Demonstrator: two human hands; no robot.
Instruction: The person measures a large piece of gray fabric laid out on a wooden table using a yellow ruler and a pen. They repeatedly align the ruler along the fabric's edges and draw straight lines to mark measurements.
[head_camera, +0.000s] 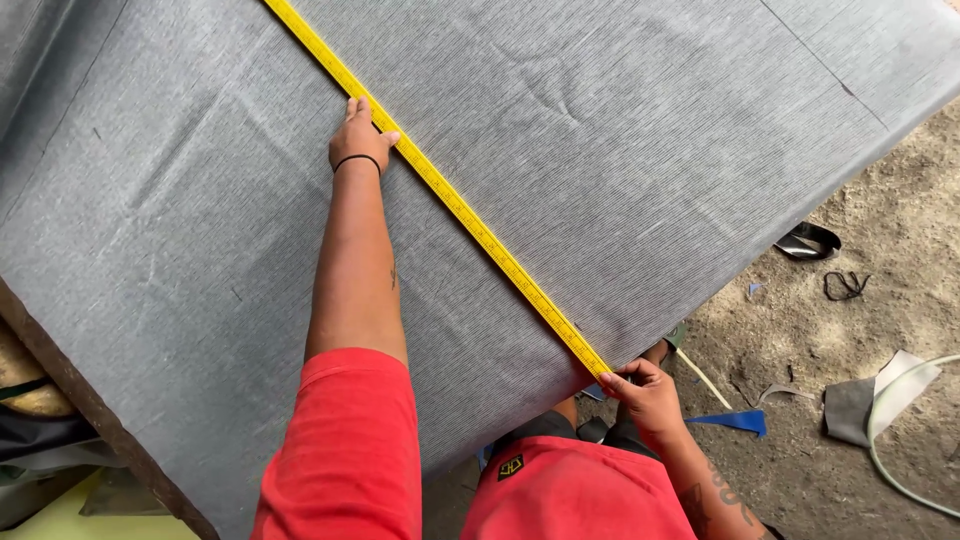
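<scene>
A yellow measuring tape (470, 215) runs diagonally across a large sheet of grey ribbed fabric (620, 140) spread over a table. My left hand (358, 138) lies flat on the fabric with its fingers pressing the tape down partway along; a black band circles the wrist. My right hand (645, 392) pinches the tape's near end at the fabric's lower edge, next to my body. The tape continues past the top edge of the view.
A dark wooden table edge (90, 405) shows at the lower left. On the dirt floor (880, 250) to the right lie grey scraps (860, 400), a blue scrap (735, 421), a white hose (880, 440) and a black cord (845, 285).
</scene>
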